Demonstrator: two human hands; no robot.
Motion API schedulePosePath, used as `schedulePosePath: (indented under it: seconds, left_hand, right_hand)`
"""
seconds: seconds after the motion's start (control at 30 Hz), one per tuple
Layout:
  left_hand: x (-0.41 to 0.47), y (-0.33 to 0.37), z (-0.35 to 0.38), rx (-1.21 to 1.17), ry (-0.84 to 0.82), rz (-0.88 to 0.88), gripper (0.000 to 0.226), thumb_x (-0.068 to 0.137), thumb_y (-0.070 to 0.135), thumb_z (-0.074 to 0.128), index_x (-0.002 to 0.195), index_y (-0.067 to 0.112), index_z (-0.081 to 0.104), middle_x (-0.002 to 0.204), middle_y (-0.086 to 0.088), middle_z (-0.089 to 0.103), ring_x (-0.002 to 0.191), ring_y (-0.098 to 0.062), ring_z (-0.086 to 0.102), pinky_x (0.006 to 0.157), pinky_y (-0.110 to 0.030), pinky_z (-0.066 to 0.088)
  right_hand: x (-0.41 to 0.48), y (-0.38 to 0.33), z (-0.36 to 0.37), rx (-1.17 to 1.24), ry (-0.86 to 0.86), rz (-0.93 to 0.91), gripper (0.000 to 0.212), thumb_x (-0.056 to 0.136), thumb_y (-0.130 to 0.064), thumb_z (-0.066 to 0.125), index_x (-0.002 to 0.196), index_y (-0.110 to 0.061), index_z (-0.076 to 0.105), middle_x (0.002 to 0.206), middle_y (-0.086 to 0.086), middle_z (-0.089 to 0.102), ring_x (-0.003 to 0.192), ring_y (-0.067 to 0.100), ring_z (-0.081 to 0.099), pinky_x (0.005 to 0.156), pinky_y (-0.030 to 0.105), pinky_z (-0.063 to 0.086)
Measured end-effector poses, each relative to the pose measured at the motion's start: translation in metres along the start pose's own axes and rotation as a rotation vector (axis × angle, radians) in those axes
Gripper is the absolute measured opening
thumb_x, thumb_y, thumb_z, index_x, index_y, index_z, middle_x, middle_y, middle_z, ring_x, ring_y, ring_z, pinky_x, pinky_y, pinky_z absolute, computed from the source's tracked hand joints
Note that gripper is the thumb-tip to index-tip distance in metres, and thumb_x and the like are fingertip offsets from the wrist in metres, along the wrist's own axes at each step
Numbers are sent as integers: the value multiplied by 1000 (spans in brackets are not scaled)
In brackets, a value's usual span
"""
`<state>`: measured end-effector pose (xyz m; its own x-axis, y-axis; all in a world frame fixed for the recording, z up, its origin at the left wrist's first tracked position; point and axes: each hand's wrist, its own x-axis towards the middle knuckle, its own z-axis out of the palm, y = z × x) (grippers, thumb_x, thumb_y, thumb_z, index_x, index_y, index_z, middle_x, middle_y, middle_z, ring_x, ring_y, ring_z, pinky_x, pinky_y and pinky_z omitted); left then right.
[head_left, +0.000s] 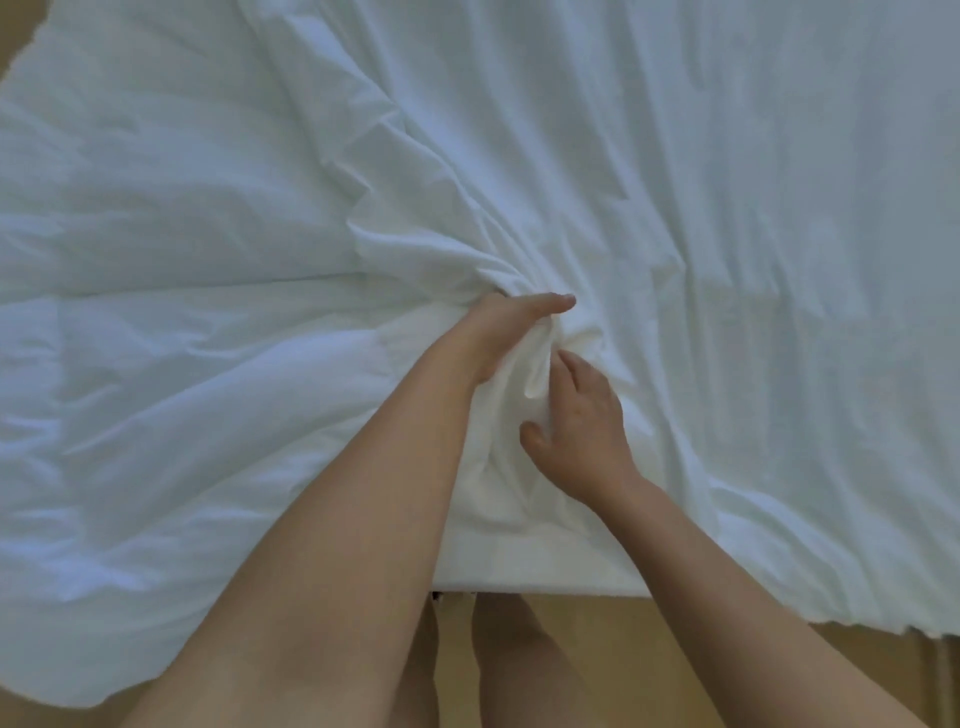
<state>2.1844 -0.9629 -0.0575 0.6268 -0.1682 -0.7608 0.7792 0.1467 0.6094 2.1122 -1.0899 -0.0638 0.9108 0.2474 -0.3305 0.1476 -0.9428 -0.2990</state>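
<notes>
Across the bed lay the white duvet cover (727, 182), rumpled and spread nearly from edge to edge, its creases running in toward one gathered bunch (524, 379) close to the near side. We held that bunch with both hands. Our left hand (498, 332) was closed on it, fingers buried in the cloth and thumb stretched out along the top. Our right hand (582, 421) lay open against the lower part of the bunch, fingers nearly straight with their tips in the crease and thumb spread wide.

To do this well, we judged that the left hand should keep a firm hold through all the layers while the right hand felt for the edge or filling underneath. A pull made low and even, along the creases and not across them, would keep the cloth from twisting. A jerk could slip the inner layer out of our hold.

Under the cover, the mattress edge (545, 577) showed in white at the near side. Beyond it was a tan floor (649, 649), where our bare legs (519, 670) stood close to the bed.
</notes>
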Motion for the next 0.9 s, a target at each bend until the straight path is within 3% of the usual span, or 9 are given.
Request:
schedulePosePath:
  seconds: [0.17, 0.23, 0.27, 0.37, 0.5, 0.6, 0.67, 0.83, 0.9]
  left_hand:
    - [21, -18, 17, 315, 298, 5, 79, 75, 52, 69, 135, 6, 45, 139, -8, 45, 126, -22, 44, 105, -35, 37]
    - [20, -24, 25, 407, 346, -1, 80, 74, 46, 72, 136, 5, 42, 141, -10, 41, 130, -25, 40, 107, -39, 36]
    - [20, -24, 27, 348, 351, 27, 69, 75, 38, 73, 131, 4, 48, 135, -9, 49, 125, -25, 46, 104, -39, 40]
    - [5, -22, 26, -5, 233, 91, 27, 77, 13, 69, 103, 7, 64, 103, -10, 68, 99, -28, 64, 87, -37, 53]
    - [-18, -37, 18, -63, 73, 120, 26, 85, 17, 65, 110, 11, 65, 109, -4, 69, 101, -18, 66, 87, -31, 53]
    - [-32, -62, 16, 189, -3, 69, 46, 84, 26, 68, 127, 19, 55, 122, 9, 62, 107, -4, 59, 85, -15, 47]
    - [-36, -81, 14, 279, 108, 56, 55, 82, 27, 70, 132, 20, 50, 126, 8, 57, 114, -6, 54, 89, -17, 44]
    - [-49, -68, 11, 164, 470, 276, 34, 85, 20, 68, 117, 21, 57, 118, 6, 60, 115, -13, 55, 94, -23, 41]
    - [-65, -47, 3, 83, 490, 355, 29, 79, 23, 69, 107, 21, 63, 110, 5, 67, 106, -12, 61, 90, -24, 46]
  right_hand:
    - [-10, 15, 6, 223, -25, 131, 83, 83, -31, 61, 149, -11, 14, 155, 9, 6, 140, 14, 0, 114, 30, 4]
    - [-12, 24, 9, 218, -93, 147, 92, 81, -33, 62, 150, -11, 5, 156, 6, -1, 143, 16, -5, 114, 29, -2]
    - [-11, 29, 11, 199, -140, 126, 96, 80, -33, 62, 150, -12, -1, 157, 4, -4, 144, 18, -8, 114, 28, -5]
    - [-4, 41, 14, 119, -235, 110, 103, 79, -23, 61, 149, -12, -14, 157, 2, -13, 145, 19, -12, 115, 29, -6]
    - [3, 48, 18, -64, -94, 135, 92, 84, -14, 56, 149, -9, -9, 158, 8, 4, 145, 24, 6, 116, 32, 8]
    - [8, 48, 18, -108, 13, 128, 74, 85, -17, 54, 147, -5, 16, 139, 15, 36, 124, 32, 38, 97, 36, 33]
    - [18, 46, 15, -63, 33, 93, 51, 84, -13, 52, 132, -5, 37, 119, 13, 47, 104, 30, 48, 75, 33, 34]
    - [29, 50, -13, 90, 141, 77, 12, 83, -9, 49, 94, -11, 46, 84, 4, 51, 71, 26, 47, 56, 29, 28]
    - [22, 53, -28, 190, 273, 86, 14, 76, -1, 47, 79, -12, 38, 65, -2, 39, 55, 22, 37, 47, 29, 20]
